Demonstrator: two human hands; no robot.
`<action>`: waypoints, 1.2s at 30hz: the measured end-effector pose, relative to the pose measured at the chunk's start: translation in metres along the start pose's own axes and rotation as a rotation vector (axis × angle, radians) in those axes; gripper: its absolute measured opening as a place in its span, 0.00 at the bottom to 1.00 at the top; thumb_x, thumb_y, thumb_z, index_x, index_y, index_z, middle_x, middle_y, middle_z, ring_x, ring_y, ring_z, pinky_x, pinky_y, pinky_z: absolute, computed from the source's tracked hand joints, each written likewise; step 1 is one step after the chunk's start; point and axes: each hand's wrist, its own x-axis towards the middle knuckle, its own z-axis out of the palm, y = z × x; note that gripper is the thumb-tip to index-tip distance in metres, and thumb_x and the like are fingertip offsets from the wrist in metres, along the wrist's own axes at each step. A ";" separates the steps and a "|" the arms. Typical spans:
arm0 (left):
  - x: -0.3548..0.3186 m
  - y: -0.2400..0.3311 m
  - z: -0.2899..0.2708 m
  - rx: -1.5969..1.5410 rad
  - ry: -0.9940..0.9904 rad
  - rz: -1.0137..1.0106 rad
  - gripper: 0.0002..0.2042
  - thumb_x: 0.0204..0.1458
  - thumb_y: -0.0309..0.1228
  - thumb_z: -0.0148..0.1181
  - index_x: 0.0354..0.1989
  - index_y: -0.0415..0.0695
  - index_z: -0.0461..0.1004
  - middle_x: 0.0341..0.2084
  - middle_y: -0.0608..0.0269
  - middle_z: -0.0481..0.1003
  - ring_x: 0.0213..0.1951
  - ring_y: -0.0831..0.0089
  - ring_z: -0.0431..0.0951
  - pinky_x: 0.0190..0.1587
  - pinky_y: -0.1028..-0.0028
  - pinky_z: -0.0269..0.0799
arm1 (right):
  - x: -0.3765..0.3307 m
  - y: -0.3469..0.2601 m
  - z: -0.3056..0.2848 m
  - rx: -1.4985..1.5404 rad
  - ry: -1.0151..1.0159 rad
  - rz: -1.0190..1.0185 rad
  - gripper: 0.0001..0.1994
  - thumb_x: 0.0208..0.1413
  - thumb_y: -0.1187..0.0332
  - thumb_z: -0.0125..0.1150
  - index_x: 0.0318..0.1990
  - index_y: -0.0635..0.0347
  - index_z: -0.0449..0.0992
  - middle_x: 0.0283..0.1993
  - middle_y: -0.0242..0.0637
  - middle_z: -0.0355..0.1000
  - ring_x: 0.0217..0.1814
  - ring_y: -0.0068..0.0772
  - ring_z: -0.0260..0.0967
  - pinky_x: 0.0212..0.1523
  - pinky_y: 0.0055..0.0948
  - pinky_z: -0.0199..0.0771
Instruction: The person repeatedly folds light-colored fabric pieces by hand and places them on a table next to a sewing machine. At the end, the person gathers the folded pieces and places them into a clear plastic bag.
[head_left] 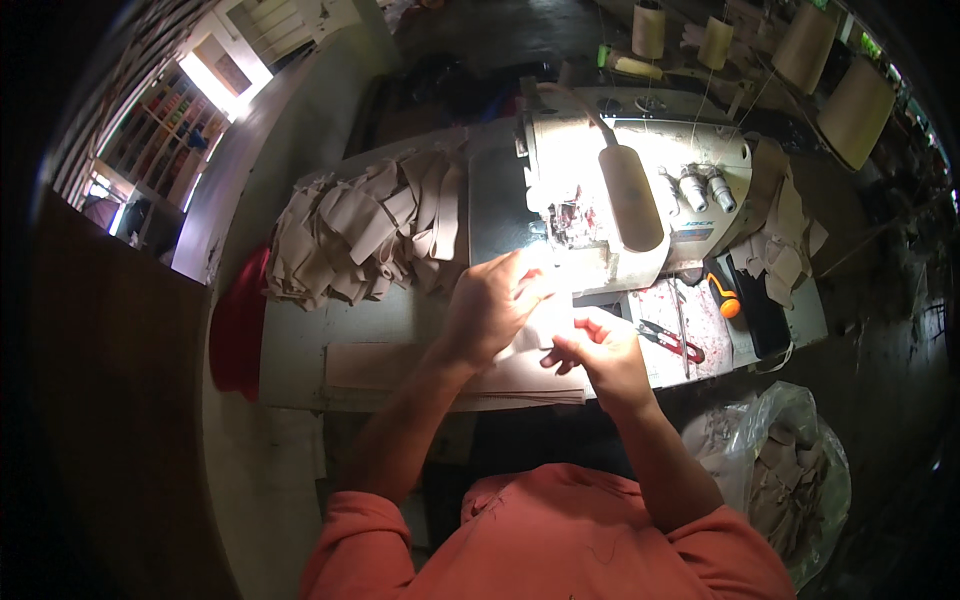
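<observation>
Fabric heap and sewing machine leave the hands a narrow lane between.

Sewing machine: a single short word, in dark bluish capitals, is legible on the pale front of the body. It stands toward the lower right, to the right of the lamp and below the row of thread tension knobs. Directly beneath the word lies a small, darker label, with marks too small and blurred to read. The lettering runs along the body at a slight tilt, its right end higher.
</observation>
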 end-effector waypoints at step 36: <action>0.081 -0.103 -0.008 0.761 0.127 0.640 0.12 0.41 0.28 0.52 0.35 0.37 0.70 0.33 0.53 0.71 0.37 0.62 0.71 0.45 0.69 0.65 | -0.015 0.026 -0.024 -0.075 0.181 -0.043 0.09 0.53 0.75 0.43 0.39 0.68 0.67 0.27 0.40 0.69 0.25 0.22 0.66 0.29 0.17 0.67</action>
